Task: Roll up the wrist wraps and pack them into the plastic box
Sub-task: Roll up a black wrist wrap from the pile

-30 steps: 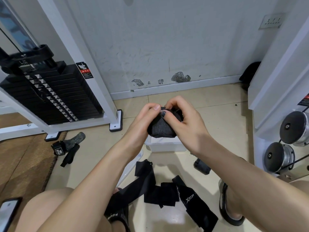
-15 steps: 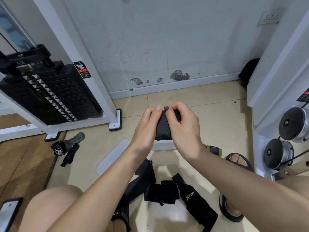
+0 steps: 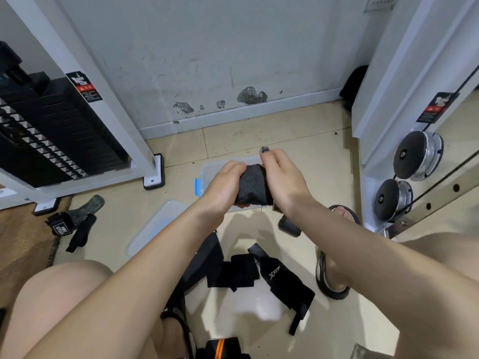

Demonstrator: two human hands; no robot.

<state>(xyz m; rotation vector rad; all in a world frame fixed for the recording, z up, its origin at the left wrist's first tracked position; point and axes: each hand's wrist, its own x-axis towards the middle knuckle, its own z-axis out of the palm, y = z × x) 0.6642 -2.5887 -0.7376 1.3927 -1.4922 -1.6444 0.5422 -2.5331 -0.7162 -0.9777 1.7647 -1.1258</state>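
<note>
A rolled dark grey wrist wrap point(image 3: 252, 183) sits between both my hands, low over the clear plastic box point(image 3: 207, 169) with its blue clasp. My left hand point(image 3: 224, 183) grips the roll's left side with curled fingers. My right hand point(image 3: 281, 178) grips its right side, index finger lifted. The box is mostly hidden behind my hands. Its clear lid point(image 3: 155, 226) lies on the tiles to the left. Unrolled black wraps point(image 3: 259, 275) lie spread on the floor nearer me, one printed with white letters.
A weight stack machine point(image 3: 51, 130) stands at left, its foot point(image 3: 154, 174) near the box. Another wrap with a strap point(image 3: 74, 221) lies by the mat edge. A small dark roll point(image 3: 289, 226) rests right of the box. A sandalled foot point(image 3: 334, 255) and pulley wheels point(image 3: 414, 156) are at right.
Both hands have carried the rolled wrap down and forward, from chest height to just over the open box. The view has tilted downward with them.
</note>
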